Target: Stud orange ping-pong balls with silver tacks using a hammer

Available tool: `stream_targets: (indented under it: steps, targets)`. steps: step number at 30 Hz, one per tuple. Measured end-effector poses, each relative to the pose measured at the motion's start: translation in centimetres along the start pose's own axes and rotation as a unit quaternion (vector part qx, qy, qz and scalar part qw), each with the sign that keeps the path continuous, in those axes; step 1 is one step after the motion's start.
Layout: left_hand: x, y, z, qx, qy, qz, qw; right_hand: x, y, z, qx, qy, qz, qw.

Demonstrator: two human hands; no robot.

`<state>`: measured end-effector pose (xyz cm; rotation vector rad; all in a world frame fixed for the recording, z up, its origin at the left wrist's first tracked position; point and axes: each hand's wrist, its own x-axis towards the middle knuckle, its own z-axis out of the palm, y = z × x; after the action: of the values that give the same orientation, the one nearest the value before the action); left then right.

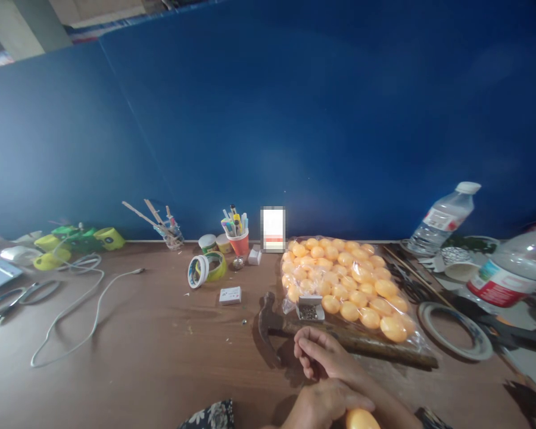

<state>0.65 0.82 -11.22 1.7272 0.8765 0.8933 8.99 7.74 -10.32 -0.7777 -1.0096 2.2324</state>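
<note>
My right hand [318, 353] is beside the hammer [268, 325], its fingers curled in and the thumb against them; whatever is inside is hidden. Across my right wrist lies my left hand [324, 400], fingers bent over an orange plastic egg [361, 419] at the bottom edge, which is partly cut off. The hammer's wooden handle runs to the right behind my hands. Just beyond it stands a small opened box [310, 311] of tiny metal pieces. A clear bag [346, 280] full of similar orange eggs lies behind.
A small white box [230, 295], tape rolls [199, 272] and a red cup of pens [238, 243] are ahead. White cable [96, 322] and scissors [24, 295] lie left. At right are a tape ring [455, 330] and plastic bottles [446, 217]. A blue partition [268, 119] borders the table.
</note>
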Motion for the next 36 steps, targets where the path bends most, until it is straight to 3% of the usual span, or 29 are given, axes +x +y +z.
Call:
stream_targets:
  steps: [11,22,28,36]
  targets:
    - [-0.3,0.8,-0.6,-0.023,0.029,0.041,0.998,0.0,-0.2,0.1,-0.006,0.011,0.004,1.000]
    - [-0.2,1.4,-1.0,-0.001,0.022,0.072,0.997,0.1,-0.1,0.0,-0.007,0.008,-0.005,1.000]
    - [0.1,1.2,-0.6,0.002,0.006,0.028,1.000,0.1,0.0,-0.1,-0.006,0.004,-0.005,1.000]
    - [-0.1,1.7,-1.1,-0.008,0.024,0.071,0.997,0.0,-0.2,0.1,-0.016,0.004,0.000,1.000]
